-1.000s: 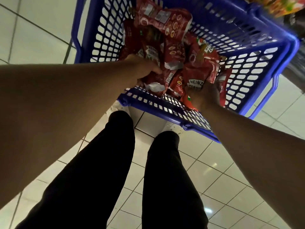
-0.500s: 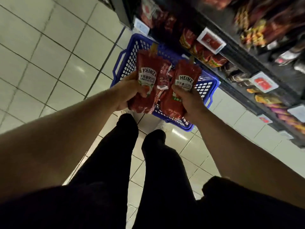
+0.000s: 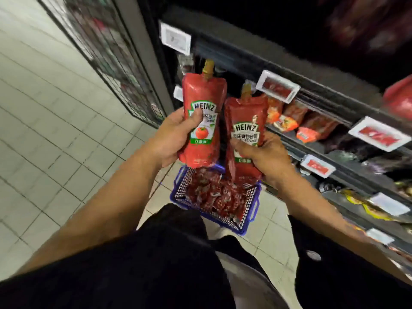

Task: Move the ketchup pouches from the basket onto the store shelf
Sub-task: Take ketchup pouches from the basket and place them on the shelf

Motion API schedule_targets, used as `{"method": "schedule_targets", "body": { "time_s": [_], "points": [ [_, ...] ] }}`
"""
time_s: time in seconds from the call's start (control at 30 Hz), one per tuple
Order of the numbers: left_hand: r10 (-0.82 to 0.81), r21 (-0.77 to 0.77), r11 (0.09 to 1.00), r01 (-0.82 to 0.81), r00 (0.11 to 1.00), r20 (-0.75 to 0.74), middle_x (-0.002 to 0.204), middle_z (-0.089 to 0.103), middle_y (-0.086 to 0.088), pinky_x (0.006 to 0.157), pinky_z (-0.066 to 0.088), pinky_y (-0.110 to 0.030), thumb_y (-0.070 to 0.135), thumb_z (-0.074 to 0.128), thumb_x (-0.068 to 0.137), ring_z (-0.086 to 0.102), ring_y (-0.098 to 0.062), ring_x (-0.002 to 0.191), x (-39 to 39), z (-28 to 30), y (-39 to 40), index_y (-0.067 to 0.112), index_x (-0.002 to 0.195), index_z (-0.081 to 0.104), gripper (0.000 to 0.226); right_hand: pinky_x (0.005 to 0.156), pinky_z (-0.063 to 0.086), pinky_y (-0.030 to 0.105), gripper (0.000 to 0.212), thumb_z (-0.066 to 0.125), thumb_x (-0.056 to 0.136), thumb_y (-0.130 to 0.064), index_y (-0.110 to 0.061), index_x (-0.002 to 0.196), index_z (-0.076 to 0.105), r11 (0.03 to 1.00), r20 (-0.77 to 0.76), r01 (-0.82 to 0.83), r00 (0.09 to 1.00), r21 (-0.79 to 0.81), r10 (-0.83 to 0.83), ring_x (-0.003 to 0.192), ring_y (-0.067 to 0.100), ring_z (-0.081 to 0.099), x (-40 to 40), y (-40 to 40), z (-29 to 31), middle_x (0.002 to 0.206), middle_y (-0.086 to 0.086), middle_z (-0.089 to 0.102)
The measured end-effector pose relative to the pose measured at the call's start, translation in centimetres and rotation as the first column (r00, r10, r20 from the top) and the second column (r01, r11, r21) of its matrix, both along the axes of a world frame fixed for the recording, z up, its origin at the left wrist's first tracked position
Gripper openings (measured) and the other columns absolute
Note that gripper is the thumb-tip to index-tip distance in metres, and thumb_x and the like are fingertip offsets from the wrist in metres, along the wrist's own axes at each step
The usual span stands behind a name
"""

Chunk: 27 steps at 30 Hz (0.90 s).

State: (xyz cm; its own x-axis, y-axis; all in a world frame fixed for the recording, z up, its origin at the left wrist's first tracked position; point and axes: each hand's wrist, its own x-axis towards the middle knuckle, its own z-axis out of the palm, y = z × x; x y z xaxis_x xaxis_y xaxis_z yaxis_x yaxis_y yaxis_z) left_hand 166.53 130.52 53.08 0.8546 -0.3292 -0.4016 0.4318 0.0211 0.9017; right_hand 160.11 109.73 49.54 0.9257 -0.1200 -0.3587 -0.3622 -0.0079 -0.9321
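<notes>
My left hand grips a red Heinz ketchup pouch upright, thumb across its label. Beside it, my right hand holds a second red ketchup pouch, also upright with its spout up. Both pouches hang in the air above the blue basket, which stands on the floor below with several more red pouches inside. The dark store shelf runs along the right, close behind the held pouches.
Red packets lie on the shelf's middle level behind white price tags. Lower levels hold darker packets. A wire mesh panel stands at the shelf's left end. Pale tiled floor spreads left. My dark trousers fill the bottom.
Both hands have lifted a pouch each out of the basket and raised them toward the shelf. The view has tilted up from the basket to the shelf.
</notes>
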Motion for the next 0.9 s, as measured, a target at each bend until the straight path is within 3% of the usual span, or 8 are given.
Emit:
{"method": "schedule_targets", "body": {
  "time_s": [0.07, 0.17, 0.27, 0.37, 0.57, 0.67, 0.8, 0.9],
  "points": [
    [-0.022, -0.071, 0.997, 0.027, 0.998, 0.064, 0.126, 0.065, -0.023, 0.097, 0.053, -0.052, 0.022, 0.046, 0.105, 0.065, -0.035, 0.109, 0.9, 3.7, -0.4, 0.004, 0.130, 0.057, 0.032, 0.067, 0.058, 0.026, 0.016, 0.082, 0.078, -0.033, -0.033, 0.094, 0.078, 1.000, 0.086, 0.014, 0.996, -0.013, -0.013, 0.081, 0.011, 0.075, 1.0, 0.2, 4.2, 0.095, -0.005, 0.079],
    [-0.053, -0.121, 0.990, 0.074, 0.985, 0.167, 0.114, 0.073, -0.016, 0.082, 0.059, -0.042, 0.027, 0.054, 0.101, 0.071, -0.029, 0.099, 2.9, 8.3, -0.4, 0.015, 0.116, 0.068, 0.023, 0.070, 0.059, 0.028, 0.006, 0.074, 0.087, -0.038, -0.041, 0.092, 0.076, 0.998, 0.177, 0.049, 0.983, -0.050, -0.040, 0.081, 0.009, 0.075, 2.1, 0.5, 10.2, 0.091, -0.009, 0.078],
    [-0.023, -0.133, 0.989, 0.067, 0.951, 0.307, 0.104, 0.075, -0.012, 0.080, 0.059, -0.041, 0.028, 0.060, 0.097, 0.073, -0.026, 0.090, 5.5, 12.1, 0.1, 0.019, 0.104, 0.074, 0.019, 0.066, 0.060, 0.029, 0.016, 0.066, 0.089, -0.057, -0.043, 0.090, 0.071, 0.990, 0.233, 0.116, 0.968, -0.074, -0.096, 0.075, 0.008, 0.073, 2.6, 0.9, 15.0, 0.083, -0.009, 0.077],
    [-0.005, -0.180, 0.980, 0.089, 0.908, 0.419, 0.098, 0.076, -0.010, 0.071, 0.060, -0.035, 0.033, 0.064, 0.091, 0.073, -0.021, 0.082, 8.7, 15.0, 1.2, 0.019, 0.104, 0.074, 0.022, 0.066, 0.058, 0.027, 0.023, 0.062, 0.088, -0.056, -0.035, 0.091, 0.070, 0.992, 0.292, 0.118, 0.951, -0.034, -0.103, 0.074, 0.010, 0.072, 3.4, 1.8, 18.6, 0.084, -0.004, 0.076],
    [-0.054, -0.204, 0.963, 0.177, 0.866, 0.497, 0.101, 0.076, -0.017, 0.069, 0.059, -0.035, 0.033, 0.067, 0.090, 0.075, -0.027, 0.084, 16.5, 19.3, 4.1, 0.017, 0.108, 0.073, 0.025, 0.067, 0.058, 0.027, 0.030, 0.069, 0.083, -0.057, -0.029, 0.095, 0.071, 0.981, 0.386, 0.195, 0.906, -0.012, -0.175, 0.079, 0.018, 0.075, 7.6, 5.1, 23.3, 0.089, 0.004, 0.077],
    [-0.120, -0.164, 0.955, 0.247, 0.827, 0.549, 0.102, 0.076, -0.018, 0.068, 0.060, -0.035, 0.032, 0.065, 0.092, 0.075, -0.030, 0.085, 20.0, 21.0, 5.4, 0.016, 0.110, 0.072, 0.024, 0.070, 0.060, 0.036, 0.031, 0.068, 0.083, -0.057, -0.029, 0.095, 0.072, 0.966, 0.395, 0.260, 0.887, 0.000, -0.239, 0.082, 0.026, 0.076, 10.2, 6.7, 24.4, 0.092, 0.008, 0.078],
    [-0.158, -0.130, 0.950, 0.284, 0.795, 0.586, 0.093, 0.077, -0.013, 0.062, 0.060, -0.033, 0.028, 0.063, 0.094, 0.076, -0.029, 0.079, 24.0, 23.1, 5.3, 0.022, 0.098, 0.075, 0.014, 0.077, 0.061, 0.052, 0.034, 0.068, 0.085, -0.056, -0.024, 0.096, 0.071, 0.927, 0.411, 0.375, 0.843, 0.012, -0.347, 0.082, 0.033, 0.075, 13.3, 8.2, 25.1, 0.091, 0.013, 0.077],
    [-0.153, -0.144, 0.948, 0.283, 0.806, 0.572, 0.088, 0.077, -0.012, 0.060, 0.059, -0.034, 0.025, 0.063, 0.093, 0.076, -0.027, 0.075, 27.0, 25.1, 3.7, 0.021, 0.089, 0.076, 0.015, 0.078, 0.061, 0.047, 0.030, 0.067, 0.088, -0.053, -0.025, 0.095, 0.072, 0.895, 0.431, 0.446, 0.811, -0.018, -0.396, 0.084, 0.027, 0.076, 15.3, 8.7, 26.1, 0.092, 0.009, 0.078]
  ]
}}
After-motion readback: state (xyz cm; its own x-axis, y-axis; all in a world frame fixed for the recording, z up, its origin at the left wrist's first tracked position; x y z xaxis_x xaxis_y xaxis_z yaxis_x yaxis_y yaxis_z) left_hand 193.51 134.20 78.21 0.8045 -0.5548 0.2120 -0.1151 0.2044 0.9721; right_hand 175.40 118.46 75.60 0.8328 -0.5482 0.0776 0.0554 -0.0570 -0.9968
